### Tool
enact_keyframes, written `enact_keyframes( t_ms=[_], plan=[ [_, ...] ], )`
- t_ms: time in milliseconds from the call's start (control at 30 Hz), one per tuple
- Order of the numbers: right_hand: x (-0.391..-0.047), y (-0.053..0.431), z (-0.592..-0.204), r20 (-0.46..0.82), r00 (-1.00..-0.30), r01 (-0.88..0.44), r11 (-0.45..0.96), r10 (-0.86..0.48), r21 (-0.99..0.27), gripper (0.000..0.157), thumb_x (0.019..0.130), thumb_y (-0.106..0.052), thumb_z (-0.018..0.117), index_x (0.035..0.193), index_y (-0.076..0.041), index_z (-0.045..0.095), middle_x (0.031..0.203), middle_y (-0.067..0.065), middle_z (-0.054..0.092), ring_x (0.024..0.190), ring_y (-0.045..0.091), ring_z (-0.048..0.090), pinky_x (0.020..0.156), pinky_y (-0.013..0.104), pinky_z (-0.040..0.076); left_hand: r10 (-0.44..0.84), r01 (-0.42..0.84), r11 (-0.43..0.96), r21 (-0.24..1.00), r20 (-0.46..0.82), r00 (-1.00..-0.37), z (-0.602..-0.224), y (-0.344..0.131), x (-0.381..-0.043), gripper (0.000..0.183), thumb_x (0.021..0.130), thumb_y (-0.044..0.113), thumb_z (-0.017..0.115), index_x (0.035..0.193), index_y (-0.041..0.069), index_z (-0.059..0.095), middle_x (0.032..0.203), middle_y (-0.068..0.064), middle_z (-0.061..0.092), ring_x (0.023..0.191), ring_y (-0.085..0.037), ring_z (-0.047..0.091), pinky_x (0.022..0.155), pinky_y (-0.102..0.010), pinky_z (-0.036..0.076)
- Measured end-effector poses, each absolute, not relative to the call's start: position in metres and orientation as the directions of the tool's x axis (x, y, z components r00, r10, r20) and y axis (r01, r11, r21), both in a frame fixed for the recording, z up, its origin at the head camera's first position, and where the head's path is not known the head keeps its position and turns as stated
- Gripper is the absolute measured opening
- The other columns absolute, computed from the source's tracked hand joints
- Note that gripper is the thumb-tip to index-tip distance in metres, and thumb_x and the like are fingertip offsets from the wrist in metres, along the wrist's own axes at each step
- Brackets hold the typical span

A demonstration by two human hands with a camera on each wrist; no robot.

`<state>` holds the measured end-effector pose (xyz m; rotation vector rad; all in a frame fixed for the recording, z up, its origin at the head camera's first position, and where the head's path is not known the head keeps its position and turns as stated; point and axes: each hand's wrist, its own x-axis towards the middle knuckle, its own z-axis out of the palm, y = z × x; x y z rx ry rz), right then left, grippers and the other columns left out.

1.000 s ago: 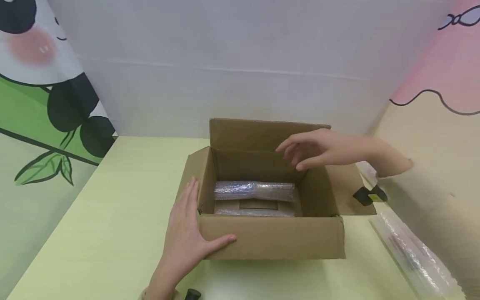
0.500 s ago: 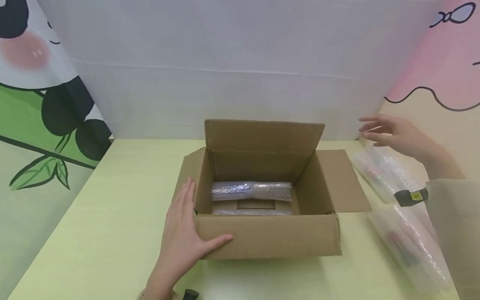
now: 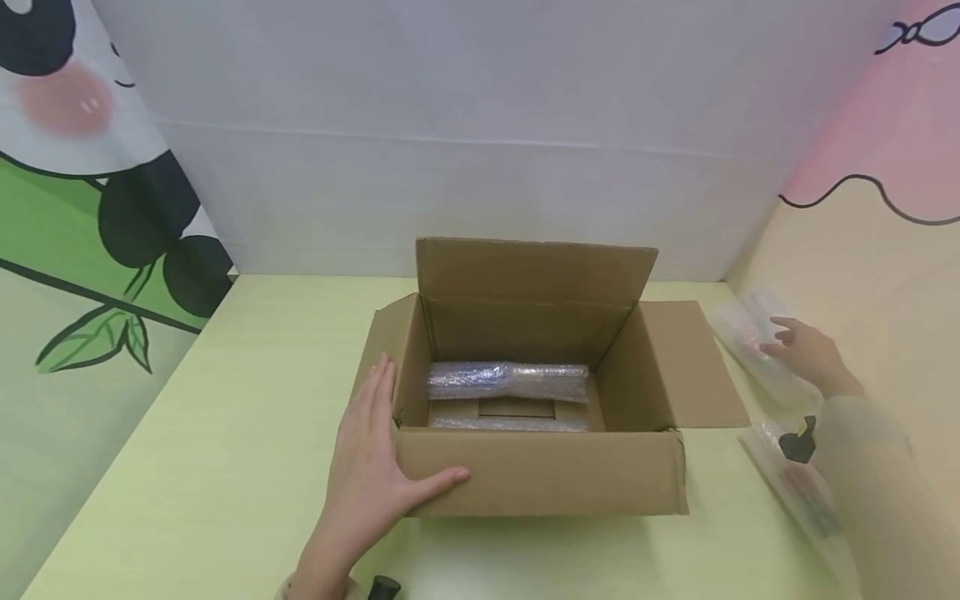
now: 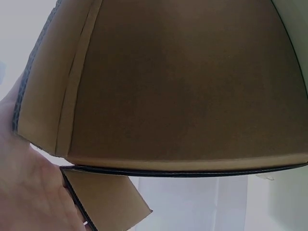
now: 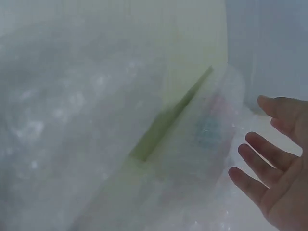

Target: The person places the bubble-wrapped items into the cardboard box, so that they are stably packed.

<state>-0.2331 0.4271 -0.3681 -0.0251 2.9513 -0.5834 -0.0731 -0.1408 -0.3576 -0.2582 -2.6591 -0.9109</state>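
An open cardboard box [image 3: 540, 475] stands on the table in the head view, its flaps spread. My left hand [image 3: 367, 467] rests at its front left corner, fingers straight along the left flap and thumb against the front flap. Inside lies a bubble-wrapped bundle [image 3: 506, 381]; a strip of bubble wrap [image 3: 510, 424] shows nearer the front wall. My right hand [image 3: 810, 357] is beside the far bubble-wrapped package [image 3: 765, 367] at the table's right. In the right wrist view its fingers [image 5: 262, 166] are loosely bent and apart, holding nothing.
A nearer bubble-wrapped package [image 3: 798, 492] lies at the front right, partly hidden by my right sleeve [image 3: 877, 492]. The box's right flap [image 3: 693, 367] sticks out toward the packages. A white wall [image 3: 480, 183] stands behind the table [image 3: 225, 467], with printed panels at both sides.
My right hand has moved from above the box to the right, then down beside the far bubble-wrapped package. My left hand and the box have stayed in place.
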Motion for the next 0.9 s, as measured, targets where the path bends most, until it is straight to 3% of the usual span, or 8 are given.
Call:
enact_keyframes(
  t_ms=[267, 500, 900],
  plan=[
    [-0.233, 0.438, -0.391, -0.246, -0.969, 0.069, 0.939, -0.017, -0.337, 0.070, 0.103, -0.039, 0.039, 0.143, 0.015, 0.021, 0.138, 0.048, 0.027, 0.122, 0.070, 0.026, 0.093, 0.082, 0.027, 0.067, 0.268, 0.782, 0.562, 0.352, -0.934, -0.359, -0.141, -0.073, 0.134, 0.058, 0.064, 0.082, 0.157, 0.013, 0.008, 0.164, -0.005, 0.011, 0.150, -0.031, 0.016, 0.118, -0.061, 0.020],
    [-0.236, 0.439, -0.401, -0.192, -0.981, 0.024, 0.946, -0.040, -0.324, 0.070, 0.102, -0.040, 0.043, 0.138, 0.019, 0.029, 0.133, 0.050, 0.033, 0.118, 0.069, 0.030, 0.096, 0.078, 0.030, 0.067, 0.267, 0.779, 0.567, 0.348, -0.935, -0.358, -0.140, -0.073, 0.134, 0.058, 0.063, 0.082, 0.157, 0.014, 0.007, 0.164, -0.005, 0.010, 0.150, -0.031, 0.017, 0.118, -0.061, 0.019],
    [-0.231, 0.429, -0.395, -0.252, -0.968, 0.065, 0.950, -0.015, -0.306, 0.074, 0.102, -0.043, 0.040, 0.140, 0.018, 0.021, 0.137, 0.048, 0.028, 0.116, 0.070, 0.033, 0.090, 0.077, 0.036, 0.067, 0.267, 0.781, 0.564, 0.350, -0.934, -0.359, -0.140, -0.073, 0.135, 0.058, 0.064, 0.082, 0.157, 0.013, 0.006, 0.165, -0.005, 0.010, 0.150, -0.031, 0.016, 0.118, -0.060, 0.019]
  ],
)
